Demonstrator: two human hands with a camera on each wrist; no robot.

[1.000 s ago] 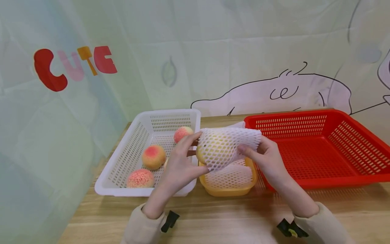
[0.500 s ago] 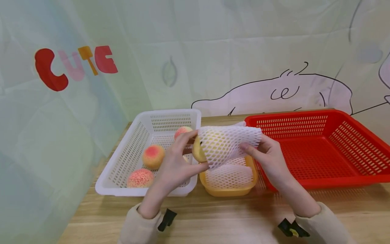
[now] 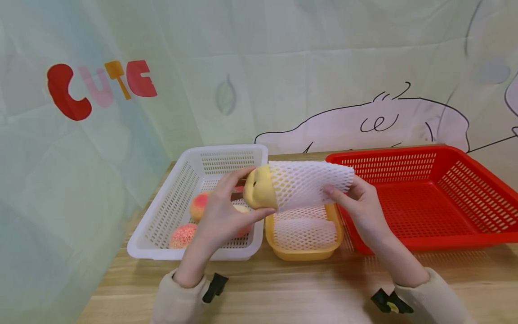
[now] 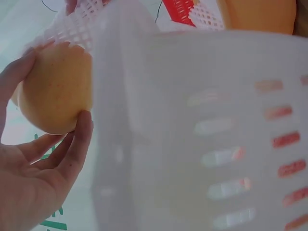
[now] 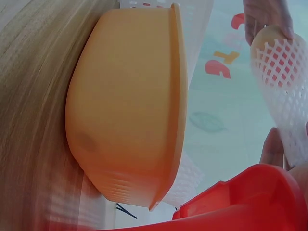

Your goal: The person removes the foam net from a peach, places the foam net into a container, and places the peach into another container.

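Note:
In the head view, my left hand (image 3: 220,213) grips a yellow peach (image 3: 259,189) between thumb and fingers, above the right side of the white basket. A white foam net sleeve (image 3: 307,182) covers the right part of the peach; its dimpled end is bare. My right hand (image 3: 360,204) pinches the sleeve's narrow far end. The left wrist view shows the fingertips on the peach (image 4: 57,91), with the net around its upper end. In the right wrist view, the stretched net (image 5: 288,101) runs from the peach to the right fingers.
A white basket (image 3: 137,243) with several peaches stands at the left. Below the hands is a small yellow-orange basket (image 3: 303,255) holding foam nets (image 3: 305,231). On the right stands a large red basket (image 3: 429,240). All rest on a wooden table (image 3: 259,292).
My left hand has moved left with the peach, so more of it shows outside the net. The right hand has shifted slightly right, still pinching the net's end.

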